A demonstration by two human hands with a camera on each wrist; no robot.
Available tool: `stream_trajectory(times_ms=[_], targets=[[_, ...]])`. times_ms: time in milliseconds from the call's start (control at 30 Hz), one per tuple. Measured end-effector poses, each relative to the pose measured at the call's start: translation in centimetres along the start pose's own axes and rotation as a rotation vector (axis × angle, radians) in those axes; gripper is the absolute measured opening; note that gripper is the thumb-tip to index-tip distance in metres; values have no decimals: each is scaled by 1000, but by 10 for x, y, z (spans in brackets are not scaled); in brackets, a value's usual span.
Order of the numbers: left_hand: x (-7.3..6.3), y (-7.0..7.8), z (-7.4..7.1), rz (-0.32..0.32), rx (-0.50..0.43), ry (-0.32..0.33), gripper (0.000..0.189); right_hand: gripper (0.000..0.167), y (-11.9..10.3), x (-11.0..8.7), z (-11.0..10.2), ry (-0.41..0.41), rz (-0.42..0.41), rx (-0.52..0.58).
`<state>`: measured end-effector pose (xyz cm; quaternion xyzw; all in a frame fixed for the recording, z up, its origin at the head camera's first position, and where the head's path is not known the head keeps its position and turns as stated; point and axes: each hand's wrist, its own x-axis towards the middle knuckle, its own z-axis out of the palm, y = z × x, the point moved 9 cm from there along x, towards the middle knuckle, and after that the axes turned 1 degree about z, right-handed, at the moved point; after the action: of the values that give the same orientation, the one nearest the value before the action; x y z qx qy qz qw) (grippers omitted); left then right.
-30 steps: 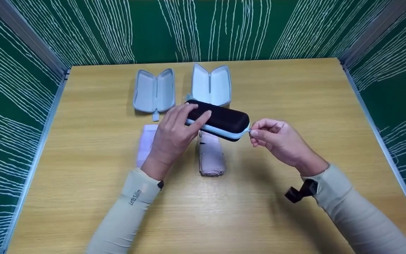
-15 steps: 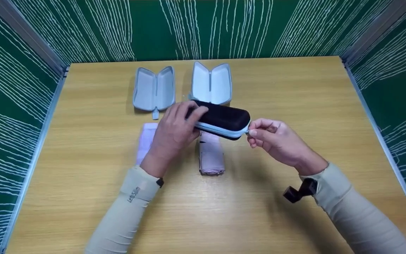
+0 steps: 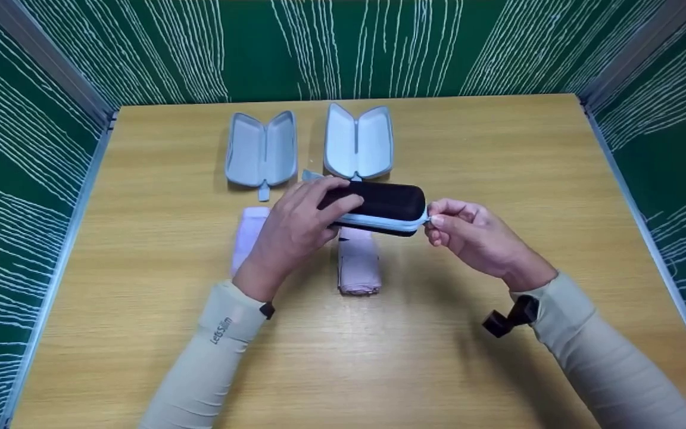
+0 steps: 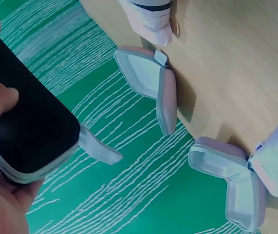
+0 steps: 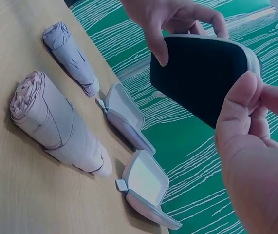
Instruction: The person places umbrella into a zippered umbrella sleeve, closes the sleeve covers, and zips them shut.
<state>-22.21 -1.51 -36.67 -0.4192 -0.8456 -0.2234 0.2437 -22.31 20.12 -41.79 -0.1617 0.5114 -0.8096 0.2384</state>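
Note:
A black zip case (image 3: 387, 202) with a light blue zipper is held above the table, its zipper side facing me and looking shut along the visible part. My left hand (image 3: 301, 229) grips its left end, thumb and fingers spread around it. At the right end, my right hand (image 3: 474, 238) pinches the zipper pull, most of which the fingertips hide. A pale strap (image 4: 100, 148) sticks out from the case's far end in the left wrist view. Below the case lies a rolled pinkish folding umbrella (image 3: 359, 265), partly covered. A lavender folding umbrella (image 3: 249, 235) is partly behind my left hand.
Two light blue cases stand opened at the back of the wooden table (image 3: 498, 155): one at left (image 3: 261, 149), one at right (image 3: 358, 143). Green walls (image 3: 259, 53) with white streaks enclose the table's back and sides.
The black case has turned to lie more level and shifted slightly right, with both hands moving along. My left fingers have changed position a little on its top. The right hand keeps pinching the pull.

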Motion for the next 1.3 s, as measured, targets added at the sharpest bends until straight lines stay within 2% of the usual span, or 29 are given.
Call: stream_trajectory(times_ms=[167, 300, 433, 533, 733, 1000, 1167, 1300], targets=[[1, 5, 1, -6, 81, 19, 55, 27, 6, -1, -5, 41, 56, 27], [-1, 7, 6, -33, 130, -5, 50, 28, 11, -2, -3, 26, 106, 39], [-2, 7, 9, -59, 148, -36, 49, 25, 10, -2, -1, 13, 111, 18], [-1, 5, 10, -72, 119, -63, 50, 25, 11, -3, 2, -14, 108, 11], [1, -2, 13, -103, -11, -132, 56, 24, 13, -6, 11, -123, 77, 44], [-1, 1, 17, -76, -156, -189, 62, 28, 13, -7, 11, -174, 54, 97], [-5, 1, 21, -98, -134, -236, 71, 30, 17, -6, 9, -178, 67, 101], [-6, 2, 21, -84, -54, -245, 74, 26, 20, -4, 4, -150, 70, 90]])
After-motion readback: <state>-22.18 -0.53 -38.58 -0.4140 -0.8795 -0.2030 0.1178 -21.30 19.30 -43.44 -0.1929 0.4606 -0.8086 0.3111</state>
